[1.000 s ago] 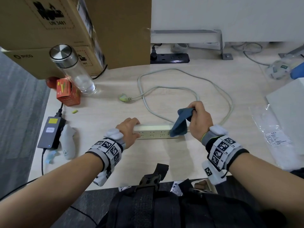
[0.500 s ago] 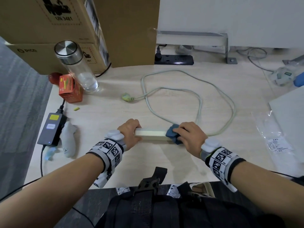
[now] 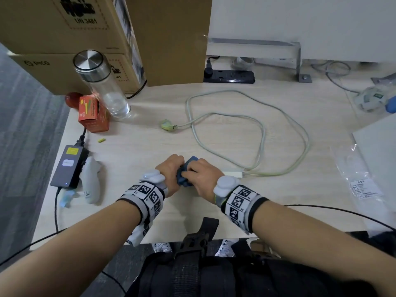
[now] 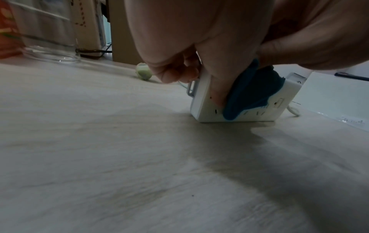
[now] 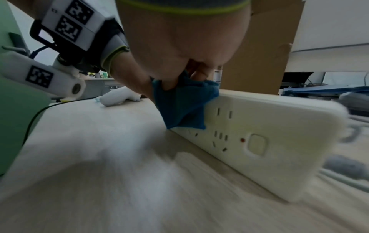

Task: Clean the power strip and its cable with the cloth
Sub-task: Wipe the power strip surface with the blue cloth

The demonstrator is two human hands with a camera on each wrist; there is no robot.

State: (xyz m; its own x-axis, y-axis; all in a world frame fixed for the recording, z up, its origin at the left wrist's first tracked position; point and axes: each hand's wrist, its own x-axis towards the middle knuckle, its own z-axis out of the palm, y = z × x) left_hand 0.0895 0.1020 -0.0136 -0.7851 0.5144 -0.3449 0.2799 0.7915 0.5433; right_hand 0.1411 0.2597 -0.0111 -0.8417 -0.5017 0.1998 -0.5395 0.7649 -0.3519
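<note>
The white power strip stands tilted on its long edge on the desk, sockets facing me. In the head view only its right end shows past my hands. My left hand grips the strip's left end. My right hand holds the bunched blue cloth and presses it on the strip right beside the left hand. The cloth covers the socket face there. The pale cable lies in loose loops behind, ending at its plug.
On the left stand a glass bottle, an orange box and cardboard boxes. A black power adapter and a white controller lie near the left edge. A black power strip sits at the back, a plastic bag on the right.
My right hand lowered the lifted cloth onto the strip and slid it left until it met my left hand. The left hand kept its hold on the strip's end.
</note>
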